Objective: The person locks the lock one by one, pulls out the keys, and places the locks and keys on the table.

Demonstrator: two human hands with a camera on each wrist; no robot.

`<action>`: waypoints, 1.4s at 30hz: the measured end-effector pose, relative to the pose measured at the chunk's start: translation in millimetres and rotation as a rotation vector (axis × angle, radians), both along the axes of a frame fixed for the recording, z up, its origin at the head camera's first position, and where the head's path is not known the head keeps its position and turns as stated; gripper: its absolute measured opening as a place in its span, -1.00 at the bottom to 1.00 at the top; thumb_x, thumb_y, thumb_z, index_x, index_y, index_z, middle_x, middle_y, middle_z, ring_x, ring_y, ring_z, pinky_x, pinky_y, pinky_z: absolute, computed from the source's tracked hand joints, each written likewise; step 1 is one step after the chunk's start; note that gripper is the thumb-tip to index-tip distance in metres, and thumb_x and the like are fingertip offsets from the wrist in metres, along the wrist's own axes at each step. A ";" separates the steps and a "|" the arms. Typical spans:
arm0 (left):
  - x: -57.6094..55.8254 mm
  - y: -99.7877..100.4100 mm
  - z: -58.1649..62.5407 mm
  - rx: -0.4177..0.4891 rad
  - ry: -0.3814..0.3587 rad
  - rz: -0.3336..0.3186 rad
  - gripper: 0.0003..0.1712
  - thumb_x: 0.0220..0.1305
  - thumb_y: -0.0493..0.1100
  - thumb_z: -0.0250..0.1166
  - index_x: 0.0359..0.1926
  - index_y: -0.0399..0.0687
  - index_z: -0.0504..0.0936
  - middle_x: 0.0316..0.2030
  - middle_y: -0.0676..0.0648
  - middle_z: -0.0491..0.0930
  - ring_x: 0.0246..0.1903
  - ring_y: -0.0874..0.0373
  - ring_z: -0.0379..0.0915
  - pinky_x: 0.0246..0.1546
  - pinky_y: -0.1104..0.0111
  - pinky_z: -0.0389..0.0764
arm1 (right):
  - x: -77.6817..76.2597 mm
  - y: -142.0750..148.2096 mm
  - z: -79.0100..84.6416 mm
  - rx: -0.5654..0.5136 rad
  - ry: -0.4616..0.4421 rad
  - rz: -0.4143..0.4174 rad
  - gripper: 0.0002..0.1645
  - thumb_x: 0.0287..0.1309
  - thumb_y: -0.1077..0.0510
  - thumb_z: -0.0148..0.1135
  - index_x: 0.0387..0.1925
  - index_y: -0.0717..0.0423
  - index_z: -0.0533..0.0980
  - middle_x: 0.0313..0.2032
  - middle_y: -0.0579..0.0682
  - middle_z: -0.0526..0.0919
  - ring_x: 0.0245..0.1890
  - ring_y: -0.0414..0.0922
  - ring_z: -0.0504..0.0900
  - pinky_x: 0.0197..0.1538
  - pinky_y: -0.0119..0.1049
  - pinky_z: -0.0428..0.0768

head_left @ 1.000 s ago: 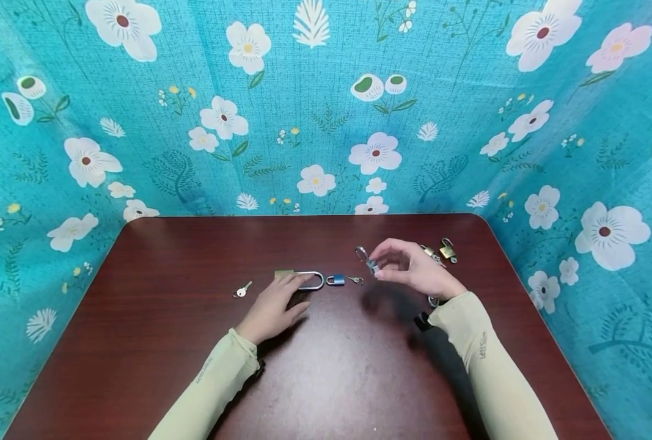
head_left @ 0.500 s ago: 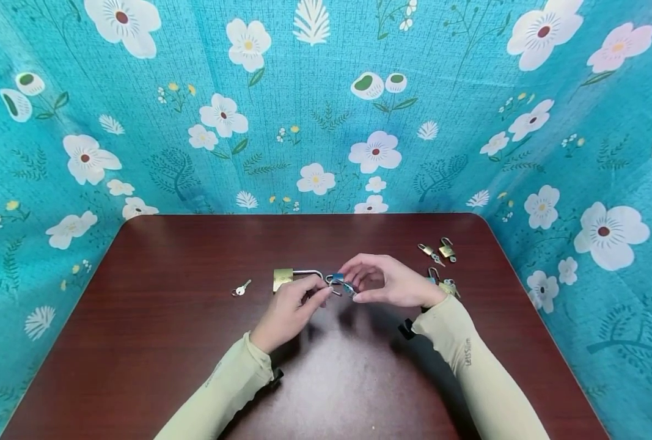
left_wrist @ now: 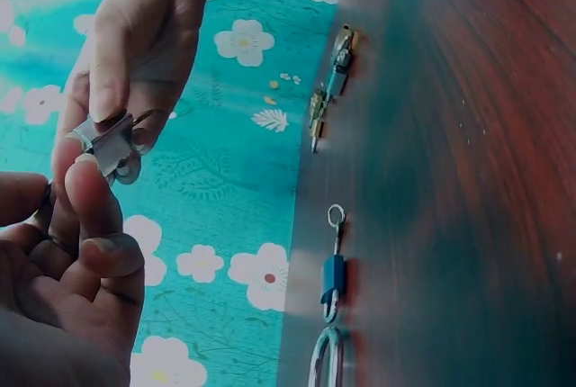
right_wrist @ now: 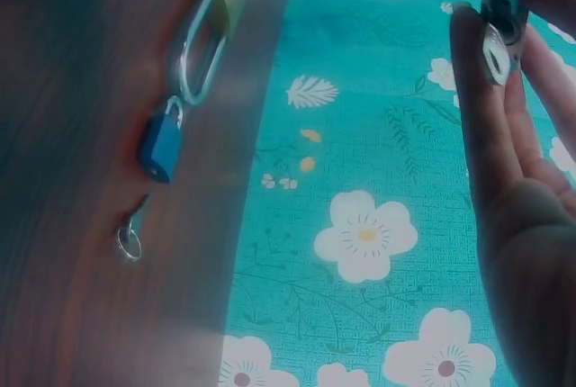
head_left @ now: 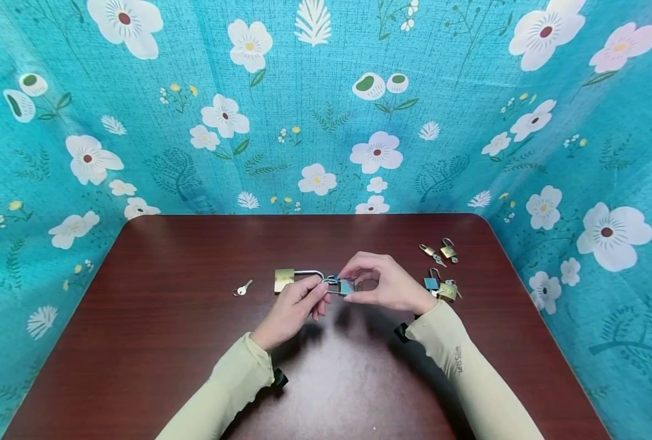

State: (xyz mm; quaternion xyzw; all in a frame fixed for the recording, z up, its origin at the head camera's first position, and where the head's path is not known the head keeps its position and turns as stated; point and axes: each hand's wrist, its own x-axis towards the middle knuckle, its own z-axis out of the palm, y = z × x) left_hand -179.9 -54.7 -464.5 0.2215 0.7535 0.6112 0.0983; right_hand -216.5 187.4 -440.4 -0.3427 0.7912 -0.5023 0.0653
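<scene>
Above the table, both hands hold one small silver-and-blue padlock. My right hand pinches its body between thumb and fingers. My left hand pinches the shackle end, its fingertips covering part of the loop. Whether the shackle is seated in the body cannot be told. In the right wrist view, a silver key head sticks out at the bottom of the held padlock. Behind the hands lie a large brass padlock with a long shackle, a small blue padlock and a ringed key.
On the left of the dark red table lies a loose key. Several small padlocks with keys are grouped at the right, among them a blue one and a brass one. A floral turquoise curtain hangs behind the table.
The right hand has carried the small padlock left and down to the middle. The left hand has moved off the large brass padlock and taken the small one's shackle. The padlock has turned level.
</scene>
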 end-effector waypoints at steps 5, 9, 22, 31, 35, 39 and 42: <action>-0.8 -0.8 0.8 0.074 -0.104 -0.011 -0.64 0.65 -0.10 0.03 -0.26 -0.24 0.57 -0.51 -0.07 0.53 -0.54 0.18 0.45 -0.45 0.35 0.55 | 2.4 -3.6 -0.2 -0.041 0.019 -0.048 -0.60 0.03 0.26 0.61 -0.04 0.05 0.71 -0.16 -0.04 0.73 -0.19 -0.15 0.74 -0.09 -0.15 0.78; 1.2 -0.6 -2.2 0.075 -0.137 -0.021 -0.64 0.64 -0.06 0.05 -0.23 -0.23 0.57 -0.50 -0.03 0.53 -0.52 0.20 0.45 -0.46 0.38 0.52 | 7.2 -8.4 0.6 -0.052 0.065 -0.066 -0.60 0.02 0.23 0.63 -0.05 0.06 0.74 -0.21 -0.09 0.76 -0.26 -0.18 0.74 -0.14 -0.14 0.79; 1.6 4.7 -9.8 -0.061 0.035 -0.021 -0.60 0.66 -0.04 0.01 -0.24 -0.23 0.58 -0.48 -0.18 0.59 -0.49 -0.04 0.53 -0.41 0.32 0.62 | 9.5 -7.7 -6.9 -0.015 0.254 -0.091 -0.57 0.00 0.21 0.64 -0.03 0.10 0.76 -0.28 -0.13 0.78 -0.30 -0.25 0.73 -0.17 -0.33 0.77; -1.1 11.4 -17.5 -0.002 -0.031 -0.013 -0.66 0.61 -0.08 0.12 -0.26 -0.24 0.60 -0.52 -0.23 0.60 -0.55 0.25 0.51 -0.43 0.38 0.66 | 13.8 -19.6 -5.6 0.024 0.375 -0.053 -0.59 -0.03 0.23 0.65 -0.07 0.03 0.77 -0.28 -0.16 0.76 -0.35 -0.27 0.64 -0.40 -0.22 0.63; -1.3 10.7 -16.2 0.002 -0.020 -0.007 -0.69 0.61 -0.11 0.11 -0.24 -0.24 0.60 -0.54 -0.24 0.58 -0.57 0.30 0.48 -0.45 0.40 0.64 | 14.0 -20.3 -5.7 0.008 0.331 -0.035 -0.58 0.03 0.19 0.63 -0.02 0.01 0.75 -0.22 -0.17 0.76 -0.26 -0.27 0.69 -0.28 -0.27 0.72; -1.9 7.6 -13.7 0.028 -0.038 0.000 -0.66 0.63 -0.10 0.09 -0.24 -0.26 0.59 -0.53 -0.19 0.54 -0.55 0.28 0.46 -0.45 0.40 0.62 | 10.3 -15.8 -8.6 -0.005 0.196 -0.086 -0.74 0.27 0.18 0.46 0.00 0.02 0.73 -0.20 -0.14 0.77 -0.22 -0.22 0.73 -0.14 -0.29 0.75; -2.7 5.1 -12.5 0.035 -0.042 0.001 -0.64 0.63 -0.10 0.08 -0.27 -0.27 0.58 -0.54 -0.10 0.52 -0.55 0.26 0.45 -0.45 0.40 0.61 | 7.9 -12.5 -11.1 0.035 0.033 -0.129 -0.81 0.50 0.12 0.20 -0.13 0.06 0.71 -0.31 -0.09 0.77 -0.33 -0.20 0.74 -0.17 -0.20 0.75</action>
